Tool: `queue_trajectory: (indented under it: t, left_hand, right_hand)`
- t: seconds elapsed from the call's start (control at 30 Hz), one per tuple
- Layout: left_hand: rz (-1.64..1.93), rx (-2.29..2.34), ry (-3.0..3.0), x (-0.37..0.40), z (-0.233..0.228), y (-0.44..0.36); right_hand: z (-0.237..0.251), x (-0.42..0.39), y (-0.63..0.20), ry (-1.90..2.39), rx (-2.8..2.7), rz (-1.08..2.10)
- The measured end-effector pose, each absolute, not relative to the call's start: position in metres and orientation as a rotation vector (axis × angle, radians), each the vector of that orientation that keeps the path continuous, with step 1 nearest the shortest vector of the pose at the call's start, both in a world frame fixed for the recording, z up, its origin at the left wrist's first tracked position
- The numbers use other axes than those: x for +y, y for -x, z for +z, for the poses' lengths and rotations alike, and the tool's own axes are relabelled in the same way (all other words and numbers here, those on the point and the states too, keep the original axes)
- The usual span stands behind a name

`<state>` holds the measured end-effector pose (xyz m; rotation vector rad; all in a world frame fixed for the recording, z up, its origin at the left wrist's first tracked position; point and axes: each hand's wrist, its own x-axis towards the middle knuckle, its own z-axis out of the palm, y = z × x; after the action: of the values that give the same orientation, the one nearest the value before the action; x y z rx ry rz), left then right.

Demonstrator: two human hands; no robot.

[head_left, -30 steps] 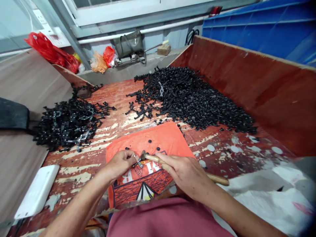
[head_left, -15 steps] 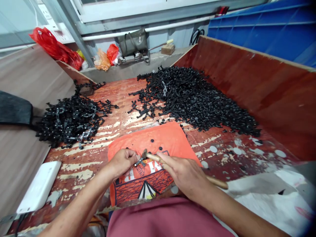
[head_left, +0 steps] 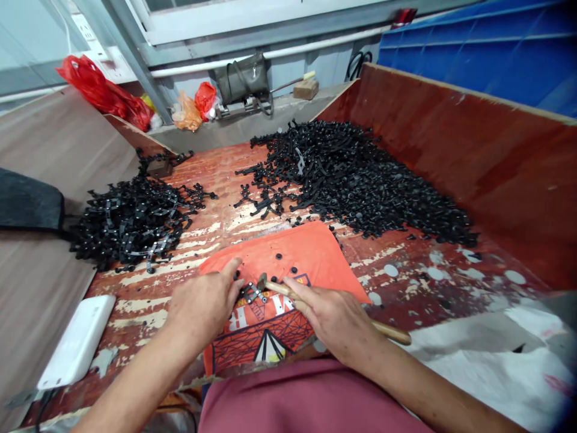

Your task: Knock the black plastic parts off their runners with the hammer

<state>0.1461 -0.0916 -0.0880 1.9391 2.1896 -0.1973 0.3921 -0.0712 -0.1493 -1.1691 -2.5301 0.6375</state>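
Observation:
My right hand (head_left: 331,316) grips the wooden handle of a small hammer (head_left: 387,329), whose head (head_left: 261,281) rests on an orange cloth (head_left: 311,255). A small black plastic part (head_left: 249,293) lies on the cloth just left of the hammer head. My left hand (head_left: 205,304) lies flat beside it with its fingers spread, the fingertips touching the part. A few loose black buttons (head_left: 285,264) dot the cloth behind the hammer.
A large heap of black parts (head_left: 356,180) fills the back right of the worn red board (head_left: 189,237); a smaller heap (head_left: 130,219) lies at the left. A white box (head_left: 76,343) sits front left. High red walls (head_left: 496,162) stand at the right. White sacking (head_left: 500,373) covers the front right.
My left hand has gone from pinching the black part to lying flat with fingers spread beside it. The hammer and right hand have barely moved.

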Motion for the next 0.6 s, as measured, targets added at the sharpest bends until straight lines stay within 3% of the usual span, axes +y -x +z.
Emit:
queue_trajectory:
  t: [0.07,0.23,0.4,0.6]
  left_hand:
    - [-0.308,2.244,-2.124,-0.092,-0.078,-0.149]
    - [-0.089,1.741,-2.325,-0.085,-0.097,-0.151]
    - [0.196,1.711,-1.927,-0.079,-0.112,-0.141]
    - [0.497,1.639,-1.285,-0.069,-0.123,-0.151]
  right_hand:
    - [-0.148,-0.070,-0.392,1.165,-2.527,0.664]
    - [-0.140,-0.066,-0.402,1.232,-2.383,0.870]
    - [-0.129,-0.064,-0.423,1.247,-2.166,1.007]
    - [-0.133,-0.069,-0.426,1.349,-2.242,0.863]
